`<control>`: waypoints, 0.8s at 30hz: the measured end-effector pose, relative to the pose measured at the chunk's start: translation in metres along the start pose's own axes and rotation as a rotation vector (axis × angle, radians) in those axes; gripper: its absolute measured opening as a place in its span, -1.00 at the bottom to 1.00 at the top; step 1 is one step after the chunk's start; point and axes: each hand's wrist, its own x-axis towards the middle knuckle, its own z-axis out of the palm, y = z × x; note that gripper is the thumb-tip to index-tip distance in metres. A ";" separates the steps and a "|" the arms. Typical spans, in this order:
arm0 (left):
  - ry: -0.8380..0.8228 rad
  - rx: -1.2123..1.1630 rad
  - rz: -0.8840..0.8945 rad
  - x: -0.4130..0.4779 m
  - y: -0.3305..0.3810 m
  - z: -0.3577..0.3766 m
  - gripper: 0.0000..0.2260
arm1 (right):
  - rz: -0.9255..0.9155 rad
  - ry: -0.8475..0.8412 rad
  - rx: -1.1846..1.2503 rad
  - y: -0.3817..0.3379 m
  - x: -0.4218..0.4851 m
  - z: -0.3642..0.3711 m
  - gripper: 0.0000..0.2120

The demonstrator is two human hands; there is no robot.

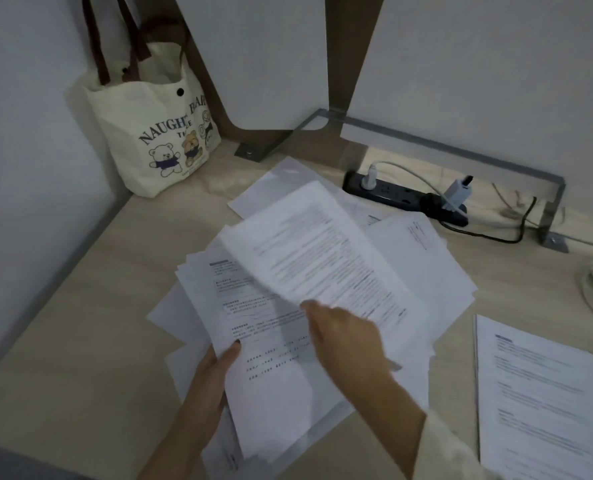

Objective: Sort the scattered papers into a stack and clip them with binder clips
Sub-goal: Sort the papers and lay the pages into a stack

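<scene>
Our left hand [215,368] grips the loose papers [274,382], thumb on top. Our right hand [347,341], just beside it, pinches one lifted sheet [323,251]. Both are over the tabletop [63,358], nearer us than the power strip [402,199].

A cream tote bag [156,133] printed with bears stands on the worktop [63,341] well beyond the left hand [215,372]. A black power strip [402,199] with plugged-in chargers [456,189] lies beyond the right hand [347,337].
</scene>
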 end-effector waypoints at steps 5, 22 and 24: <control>-0.009 -0.016 -0.018 -0.003 -0.011 0.000 -0.71 | -0.019 -0.154 0.144 -0.024 -0.035 0.044 -0.85; -0.069 0.196 0.006 -0.007 -0.008 -0.037 -0.63 | 0.200 0.120 0.309 0.075 -0.066 0.024 -0.84; -0.065 0.186 -0.010 -0.006 -0.007 -0.042 -0.70 | 0.275 0.096 0.229 0.093 -0.071 0.028 -0.84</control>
